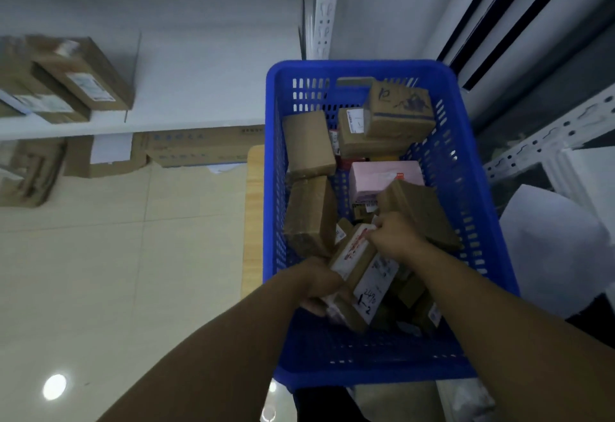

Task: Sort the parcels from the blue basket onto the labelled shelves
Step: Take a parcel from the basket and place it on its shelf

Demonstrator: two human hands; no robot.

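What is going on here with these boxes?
A person is sorting parcels. Inside the blue basket, the left hand grips the near end of a labelled parcel and the right hand holds its far end. Other parcels lie in the basket; a few boxes sit on the shelf at left.

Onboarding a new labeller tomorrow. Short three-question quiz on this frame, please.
1. True or false: the left hand and the right hand hold the same parcel.
2. The box in the middle of the basket is: A green, B pink, C yellow.
3. Fill in: the upper-left brown boxes lie on a white ___.
Key: 1 true; 2 B; 3 shelf.
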